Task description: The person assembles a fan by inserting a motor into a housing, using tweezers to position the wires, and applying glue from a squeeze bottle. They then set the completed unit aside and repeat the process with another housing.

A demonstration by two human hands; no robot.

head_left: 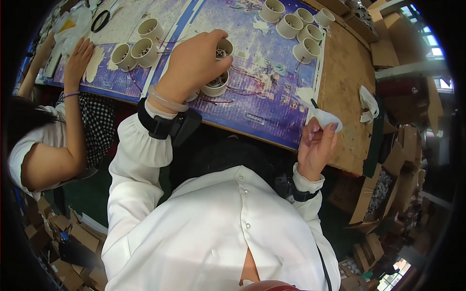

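Note:
My left hand [196,58] has its thumb and fingers closed round the rim of a white round cup [228,43] with metal parts inside. Just below it, a second such cup [216,87] stands partly under the hand, and dark red wires [245,92] trail over the table nearby. Between the fingertips of my right hand [315,145], at the table's right front edge, is a white teardrop-shaped thing [328,121] with a dark green tip pointing up and left. I cannot tell whether it is a small bag or a bottle.
Several similar cups [290,26] stand at the far right, and a few more [144,52] to the left. A co-worker's arm [75,116] rests on the left side. A crumpled white tissue [369,104] lies on the brown board [347,63]. Cardboard boxes [381,194] stand at the right.

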